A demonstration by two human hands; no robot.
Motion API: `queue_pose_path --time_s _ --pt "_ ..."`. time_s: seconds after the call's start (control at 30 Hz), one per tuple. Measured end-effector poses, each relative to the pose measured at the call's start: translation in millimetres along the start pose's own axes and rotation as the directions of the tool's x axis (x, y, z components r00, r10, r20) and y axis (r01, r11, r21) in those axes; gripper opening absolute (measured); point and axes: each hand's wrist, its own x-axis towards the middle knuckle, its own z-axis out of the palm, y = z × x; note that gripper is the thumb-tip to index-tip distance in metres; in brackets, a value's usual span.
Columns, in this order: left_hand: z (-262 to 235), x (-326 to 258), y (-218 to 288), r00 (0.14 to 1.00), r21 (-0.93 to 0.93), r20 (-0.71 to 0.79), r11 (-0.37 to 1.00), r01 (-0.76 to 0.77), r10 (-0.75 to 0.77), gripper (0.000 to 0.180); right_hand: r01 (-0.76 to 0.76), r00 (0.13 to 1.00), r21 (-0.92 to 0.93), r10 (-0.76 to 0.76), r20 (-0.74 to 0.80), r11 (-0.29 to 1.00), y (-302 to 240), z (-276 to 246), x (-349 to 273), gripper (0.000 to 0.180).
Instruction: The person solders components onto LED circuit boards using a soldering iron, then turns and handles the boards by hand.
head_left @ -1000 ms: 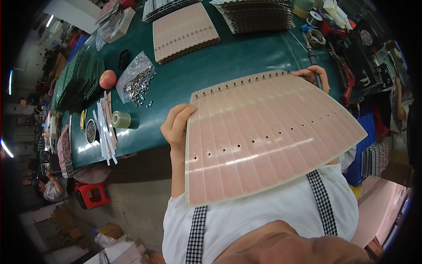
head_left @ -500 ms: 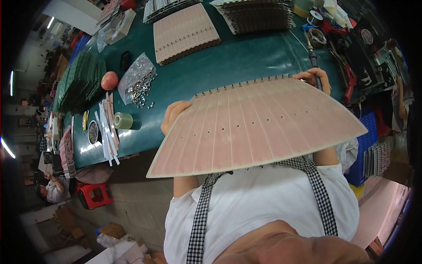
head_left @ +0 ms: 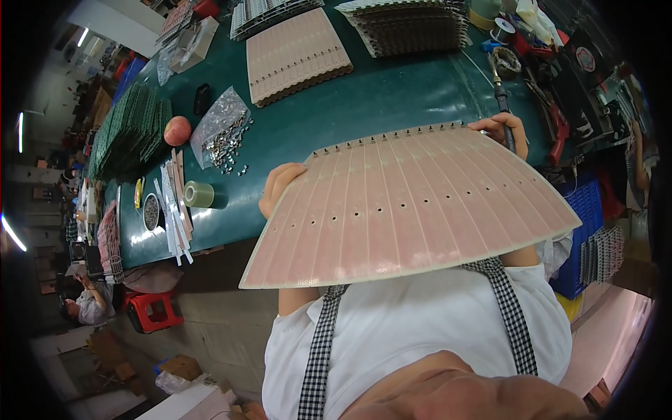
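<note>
Both hands hold up a wide pale-pink circuit board panel (head_left: 406,231), scored into strips, tilted in front of my chest. Small dark holes cross its middle, and little upright metal parts line its far edge. My left hand (head_left: 282,185) grips the far left corner, fingers partly behind the panel. At the far right corner my right hand (head_left: 500,131) is closed on the edge, its thumb side partly hidden. Right behind that hand stands a soldering iron (head_left: 501,98) with a dark handle. Left of the panel, small metal parts (head_left: 227,147) spill from a clear plastic bag (head_left: 215,115).
On the green table (head_left: 392,91) stand a stack of pink panels (head_left: 297,52) and a dark stack (head_left: 406,31). Leftward are green boards (head_left: 126,133), an apple (head_left: 177,131), a tape roll (head_left: 199,194), metal strips (head_left: 171,210) and a small bowl (head_left: 150,211). A solder spool (head_left: 502,30) sits back right.
The panel has tilted a little, its near edge dropping slightly and its surface catching more light. Both hands keep their grip on its far corners.
</note>
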Motion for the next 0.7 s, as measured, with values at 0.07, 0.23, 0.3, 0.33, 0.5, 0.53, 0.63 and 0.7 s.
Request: queue_pose_path --time_s 0.07,0.23,0.3,0.33,0.5,0.53,0.63,0.7 --pt "3 0 0 1.0 -0.014 0.005 1.0 0.003 -0.003 0.017 0.026 1.0 -0.001 -0.026 -0.001 1.0 3 -3 -2 0.042" --pt "-4 1 0 0.998 0.02 0.036 0.998 -0.058 0.057 0.02 -0.031 0.999 0.059 0.034 -0.043 0.998 0 5 -4 0.042" --pt "-4 -1 -1 0.995 0.042 0.014 0.994 -0.097 0.096 0.022 -0.038 0.996 0.042 0.041 -0.079 0.998 1 7 -5 0.042" --pt "-4 -1 -1 0.995 0.032 0.014 0.994 -0.101 0.101 0.022 -0.012 0.998 -0.006 0.011 -0.059 1.0 3 6 -4 0.042" --pt "0 -1 3 1.0 0.011 0.022 1.0 0.001 -0.001 0.024 0.045 0.998 -0.07 -0.047 -0.036 0.997 5 -1 -3 0.042" --pt "2 0 5 1.0 0.01 0.022 1.0 0.0 -0.001 0.024 0.045 0.998 -0.071 -0.048 -0.036 0.996 5 -1 -3 0.042" --pt "1 3 12 0.998 0.048 -0.006 0.996 -0.069 0.07 0.025 0.036 0.998 -0.064 -0.04 -0.055 0.997 0 -1 -3 0.043" --pt "-4 2 15 0.979 0.068 -0.021 0.978 -0.199 0.201 0.023 -0.006 0.998 -0.07 0.001 -0.067 0.998 -4 -3 -6 0.045"
